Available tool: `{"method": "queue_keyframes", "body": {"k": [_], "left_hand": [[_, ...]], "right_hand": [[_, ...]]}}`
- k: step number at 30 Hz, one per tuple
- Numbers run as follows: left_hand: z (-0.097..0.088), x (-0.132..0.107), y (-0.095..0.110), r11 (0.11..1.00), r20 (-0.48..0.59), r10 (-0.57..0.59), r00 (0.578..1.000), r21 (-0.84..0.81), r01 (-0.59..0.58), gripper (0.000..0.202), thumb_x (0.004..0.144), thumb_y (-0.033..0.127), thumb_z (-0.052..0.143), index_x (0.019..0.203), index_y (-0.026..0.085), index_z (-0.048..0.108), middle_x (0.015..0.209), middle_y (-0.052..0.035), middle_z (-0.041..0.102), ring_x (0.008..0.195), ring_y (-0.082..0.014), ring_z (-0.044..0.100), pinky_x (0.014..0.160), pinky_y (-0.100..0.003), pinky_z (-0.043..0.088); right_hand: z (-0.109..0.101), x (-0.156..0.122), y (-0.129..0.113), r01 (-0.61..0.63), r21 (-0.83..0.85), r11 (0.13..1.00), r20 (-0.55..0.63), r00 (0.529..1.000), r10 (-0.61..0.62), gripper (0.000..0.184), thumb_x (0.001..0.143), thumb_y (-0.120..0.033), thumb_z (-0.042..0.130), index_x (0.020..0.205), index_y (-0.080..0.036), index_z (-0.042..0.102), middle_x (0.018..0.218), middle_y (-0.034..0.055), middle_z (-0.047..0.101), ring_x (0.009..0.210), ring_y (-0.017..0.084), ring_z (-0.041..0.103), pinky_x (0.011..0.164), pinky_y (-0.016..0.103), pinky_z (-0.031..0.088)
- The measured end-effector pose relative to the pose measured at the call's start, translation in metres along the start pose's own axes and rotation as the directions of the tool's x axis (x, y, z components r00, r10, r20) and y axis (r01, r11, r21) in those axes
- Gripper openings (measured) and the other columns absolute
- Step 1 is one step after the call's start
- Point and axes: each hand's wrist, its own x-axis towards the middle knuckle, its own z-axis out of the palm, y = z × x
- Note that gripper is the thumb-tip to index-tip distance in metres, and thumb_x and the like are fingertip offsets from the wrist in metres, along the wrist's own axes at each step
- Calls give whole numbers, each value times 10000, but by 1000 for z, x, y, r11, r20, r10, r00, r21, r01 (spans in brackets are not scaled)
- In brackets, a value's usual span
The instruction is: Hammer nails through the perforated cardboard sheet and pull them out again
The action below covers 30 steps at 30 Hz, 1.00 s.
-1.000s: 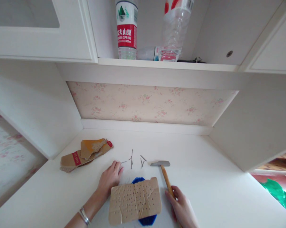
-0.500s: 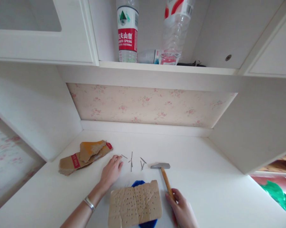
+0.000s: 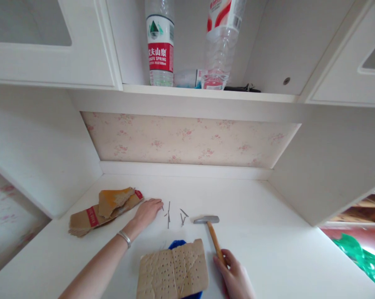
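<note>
My right hand [image 3: 232, 272] grips a hammer [image 3: 214, 238] by its wooden handle; the metal head lies over the white tabletop. My left hand [image 3: 148, 211], with a bracelet at the wrist, reaches to the left side of several loose nails [image 3: 168, 216]. Its fingertips are closed on one nail [image 3: 162, 208], whose end shows below them. Between my forearms, near the lower edge of the view, a piece of cardboard [image 3: 173, 270] dotted with small holes rests on a blue object [image 3: 177, 244], which it mostly hides.
Torn cardboard pieces [image 3: 104, 209] lie left of my left hand. Overhead, a shelf [image 3: 206, 94] holds an upright water bottle [image 3: 161, 50], a second upright bottle [image 3: 220, 50] and one lying down. Side panels bound the table, and a green plastic bag [image 3: 358, 253] is at far right.
My left hand has moved forward to the leftmost nail and closed its fingers on it; that nail has turned. The right hand keeps the hammer in its grip. The view has shifted slightly.
</note>
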Motion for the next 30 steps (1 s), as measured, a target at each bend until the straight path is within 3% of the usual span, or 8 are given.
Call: {"method": "queue_keyframes", "body": {"k": [7, 13, 16, 19, 25, 28, 30], "left_hand": [[9, -18, -9, 998, -59, 28, 998, -62, -32, 205, 944, 281, 578, 1106, 173, 642, 1180, -72, 648, 1102, -226, 602, 972, -476, 461], [13, -30, -12, 988, -178, -2, 984, -155, -26, 308, 937, 85, 444, 1075, 206, 691, 1103, -54, 706, 1068, -192, 619, 991, -377, 458], [10, -33, -5, 976, -282, -69, 957, -219, 6, 302, 952, 145, 410, 1110, 207, 659, 1105, -64, 687, 1065, -193, 619, 993, -358, 461], [5, -40, 4, 953, -389, -177, 904, -299, 58, 247, 973, 246, 407, 1090, 192, 618, 1080, -85, 670, 1039, -204, 633, 980, -374, 474], [-27, -72, 31, 866, -470, -365, 804, -489, 107, 240, 984, 359, 417, 1081, 173, 533, 994, -96, 705, 887, -208, 714, 816, -361, 578], [-55, -98, 63, 830, -434, -372, 821, -551, 85, 193, 973, 359, 470, 1049, 196, 540, 935, -58, 714, 847, -190, 727, 763, -303, 596], [-71, -115, 91, 786, -377, -350, 857, -616, 50, 132, 958, 336, 514, 987, 216, 560, 911, -34, 710, 879, -183, 721, 777, -274, 590]], "right_hand": [[-2, 0, -2, -28, -1, 1000, 46, 999, 28, 361, 852, -551, 430, 985, -235, 542, 679, -22, 661, 349, 136, 516, 320, 274, 327], [-3, 0, -4, -20, -5, 1000, 44, 999, 20, 305, 868, -535, 426, 927, -242, 490, 649, -47, 619, 328, 118, 497, 323, 260, 327], [-2, 1, -2, -22, 0, 1000, 47, 999, 22, 299, 873, -532, 432, 925, -242, 483, 636, -54, 601, 333, 114, 491, 322, 254, 324], [-2, 3, 1, -19, -4, 1000, 53, 998, 19, 310, 880, -536, 424, 928, -237, 489, 645, -51, 607, 329, 109, 479, 320, 252, 319], [-4, 3, 0, 16, -45, 999, 49, 999, -13, 324, 878, -518, 443, 975, -222, 533, 656, -31, 637, 410, 143, 552, 356, 262, 375], [-3, 1, 1, -5, -43, 999, 52, 999, 7, 320, 878, -519, 437, 973, -229, 534, 683, -28, 656, 360, 130, 527, 340, 266, 369], [-3, 1, 2, -5, -33, 999, 52, 999, 7, 300, 886, -514, 438, 959, -236, 521, 703, -31, 653, 347, 121, 517, 333, 260, 357]]}}
